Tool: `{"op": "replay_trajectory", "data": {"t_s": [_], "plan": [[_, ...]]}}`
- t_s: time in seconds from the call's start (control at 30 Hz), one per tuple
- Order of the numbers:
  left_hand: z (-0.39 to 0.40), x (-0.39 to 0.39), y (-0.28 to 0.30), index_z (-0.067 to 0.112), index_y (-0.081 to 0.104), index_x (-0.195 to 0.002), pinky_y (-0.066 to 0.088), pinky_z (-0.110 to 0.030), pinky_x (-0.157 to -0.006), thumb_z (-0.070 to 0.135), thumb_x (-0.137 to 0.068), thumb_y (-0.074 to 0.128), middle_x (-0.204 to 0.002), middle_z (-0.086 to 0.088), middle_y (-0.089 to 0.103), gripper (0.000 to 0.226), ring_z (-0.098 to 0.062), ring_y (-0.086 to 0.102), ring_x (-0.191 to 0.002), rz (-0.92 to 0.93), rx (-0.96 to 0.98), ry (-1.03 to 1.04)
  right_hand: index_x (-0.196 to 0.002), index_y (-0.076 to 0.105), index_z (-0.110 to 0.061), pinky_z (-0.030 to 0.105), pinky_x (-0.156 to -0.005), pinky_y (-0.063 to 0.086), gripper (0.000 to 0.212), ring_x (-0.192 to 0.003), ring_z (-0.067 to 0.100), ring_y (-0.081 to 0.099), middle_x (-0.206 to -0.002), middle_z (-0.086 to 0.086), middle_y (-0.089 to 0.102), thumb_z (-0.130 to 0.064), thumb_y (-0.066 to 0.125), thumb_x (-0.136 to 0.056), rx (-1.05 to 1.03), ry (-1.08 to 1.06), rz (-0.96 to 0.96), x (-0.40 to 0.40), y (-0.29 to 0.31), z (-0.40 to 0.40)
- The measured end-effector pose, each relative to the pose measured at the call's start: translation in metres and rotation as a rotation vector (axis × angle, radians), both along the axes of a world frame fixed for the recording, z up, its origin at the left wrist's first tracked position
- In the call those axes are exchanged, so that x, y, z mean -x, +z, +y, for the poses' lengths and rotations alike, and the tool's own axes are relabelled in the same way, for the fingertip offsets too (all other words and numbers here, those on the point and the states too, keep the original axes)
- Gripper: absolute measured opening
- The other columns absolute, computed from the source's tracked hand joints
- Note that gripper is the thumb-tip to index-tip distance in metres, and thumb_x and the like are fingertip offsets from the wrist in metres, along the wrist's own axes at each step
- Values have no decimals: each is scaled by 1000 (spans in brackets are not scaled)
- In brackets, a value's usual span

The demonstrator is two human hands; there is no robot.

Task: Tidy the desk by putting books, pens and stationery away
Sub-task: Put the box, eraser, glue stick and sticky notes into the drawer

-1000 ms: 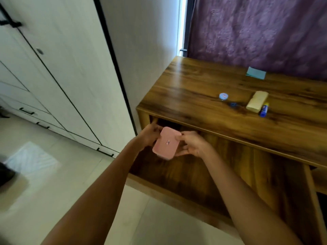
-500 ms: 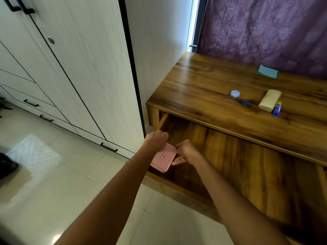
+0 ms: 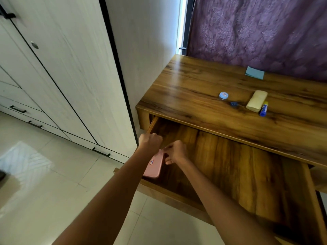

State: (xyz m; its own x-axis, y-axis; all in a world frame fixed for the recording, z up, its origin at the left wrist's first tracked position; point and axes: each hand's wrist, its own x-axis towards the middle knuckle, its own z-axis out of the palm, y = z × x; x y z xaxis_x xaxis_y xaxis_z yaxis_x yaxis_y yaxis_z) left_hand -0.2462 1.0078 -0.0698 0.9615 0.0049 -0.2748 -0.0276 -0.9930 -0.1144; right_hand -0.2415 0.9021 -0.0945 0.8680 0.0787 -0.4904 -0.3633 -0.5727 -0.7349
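Pink plastic is what both hands have hold of — my left hand [image 3: 150,141] is curled in a fist over the far end of the pink case [image 3: 154,165], and my right hand [image 3: 175,152] pinches its right edge with bent fingers. The case sits low in the near left corner of the open drawer [image 3: 247,174], its near end close to the drawer's front wall; whether its base already touches the drawer floor I cannot tell, since my left forearm covers part of it.

To do this well, I judge I should lower it flat until the floor takes the weight, tuck it square against the left wall, and only then loosen both hands — letting go early would make it tip or clatter. Keeping it tight in the corner leaves room for the rest.

Out on the surface [image 3: 194,89], to the right and farther off, wait a small blue-lidded pot [image 3: 223,95], a cream block [image 3: 257,101], a blue glue stick [image 3: 264,109] just beside it, and a blue paper pad [image 3: 254,72] at the far edge.
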Motion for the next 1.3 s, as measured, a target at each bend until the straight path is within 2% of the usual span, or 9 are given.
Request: {"op": "replay_trajectory", "data": {"t_s": [0.17, 0.3, 0.4, 0.5, 0.7, 0.87, 1.03, 1.17, 1.3], "plan": [[-38, -20, 16, 17, 61, -105, 54, -29, -73, 21, -88, 62, -103, 2, 60, 17, -15, 62, -84, -269, 181, -11, -83, 70, -10, 41, -69, 60, 19, -67, 19, 69, -72, 5, 70, -17, 55, -93, -86, -303, -312, -33, 19, -29], [-85, -52, 29, 18, 58, -117, 56, -31, -77, 13, -89, 60, -118, -1, 60, 28, -19, 63, -100, -422, 340, 34, -83, 72, -14, 42, -76, 58, 15, -78, 19, 68, -80, 3, 71, -16, 58, -90, -93, -411, -454, -71, 42, -74], [-124, -83, 42, 16, 59, -118, 51, -32, -78, 17, -94, 53, -118, -4, 61, 24, -22, 60, -105, -466, 484, 34, -86, 72, -15, 36, -78, 55, 13, -83, 18, 66, -85, 1, 71, -19, 60, -90, -30, -475, -496, -100, 60, -119], [-165, -111, 54, 12, 58, -122, 47, -34, -86, 18, -96, 48, -122, -9, 58, 28, -24, 54, -113, -508, 568, 11, -91, 72, -11, 25, -77, 45, 12, -93, 18, 64, -95, 4, 71, -13, 60, -89, 5, -564, -510, -126, 76, -164], [-253, -170, 54, 8, 54, -122, 42, -37, -93, 18, -96, 48, -124, -13, 53, 29, -29, 45, -119, -457, 724, -9, -91, 73, -4, 30, -80, 45, 16, -99, 31, 63, -100, 15, 72, -10, 58, -89, 55, -669, -540, -176, 85, -246], [-305, -212, 50, 8, 41, -135, 40, -38, -100, 19, -99, 44, -135, -16, 46, 38, -28, 39, -128, -341, 768, 41, -106, 71, -9, 34, -87, 52, 21, -104, 26, 64, -110, 9, 70, -6, 60, -88, 67, -608, -456, -221, 71, -287], [-331, -242, 36, 5, 32, -141, 35, -41, -107, 9, -95, 51, -140, -19, 42, 50, -33, 36, -131, -245, 656, 82, -118, 66, -14, 38, -92, 51, 32, -110, 27, 61, -119, 10, 67, -9, 59, -87, 168, -384, -454, -247, 51, -306], [-337, -262, 30, 1, 36, -138, 32, -44, -109, 9, -92, 53, -138, -19, 43, 49, -35, 38, -129, -134, 603, 133, -129, 57, -12, 47, -110, 35, 38, -133, 36, 38, -146, 17, 39, -9, 51, -92, 301, -182, -449, -258, 42, -312], [-342, -271, 30, 3, 29, -140, 36, -48, -106, 16, -93, 54, -140, -22, 41, 54, -38, 34, -132, -122, 621, 235, -135, 50, -9, 42, -121, 10, 42, -145, 33, 18, -154, 18, 25, -6, 49, -93, 385, -84, -441, -264, 44, -317]]}}
